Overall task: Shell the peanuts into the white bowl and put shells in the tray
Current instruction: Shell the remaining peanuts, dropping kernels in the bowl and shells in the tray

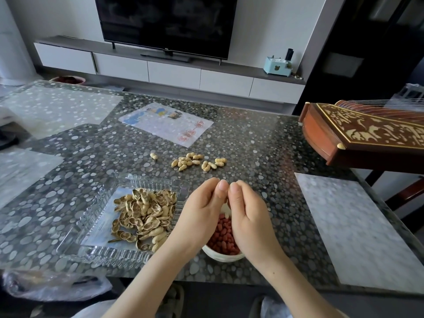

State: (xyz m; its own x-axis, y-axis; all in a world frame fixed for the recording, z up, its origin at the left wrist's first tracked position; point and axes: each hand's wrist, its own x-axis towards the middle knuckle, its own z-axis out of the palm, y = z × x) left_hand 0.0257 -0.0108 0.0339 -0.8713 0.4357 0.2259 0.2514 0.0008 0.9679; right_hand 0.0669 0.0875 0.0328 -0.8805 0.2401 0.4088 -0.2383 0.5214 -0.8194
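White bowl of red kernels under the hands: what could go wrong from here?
1. The left hand and right hand meet above the white bowl, which sits close to the near edge of the pebble-patterned table; a wrist might push it off.
2. Whatever they pinch is hidden, so shell bits may fall among the red kernels.
3. The empty shells pile on the bowl side of the clear glass tray and could spill over.

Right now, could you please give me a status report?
Left grip and right grip fingertips together over white bowl, contents hidden. Shells piled in tray. Unshelled peanuts beyond.
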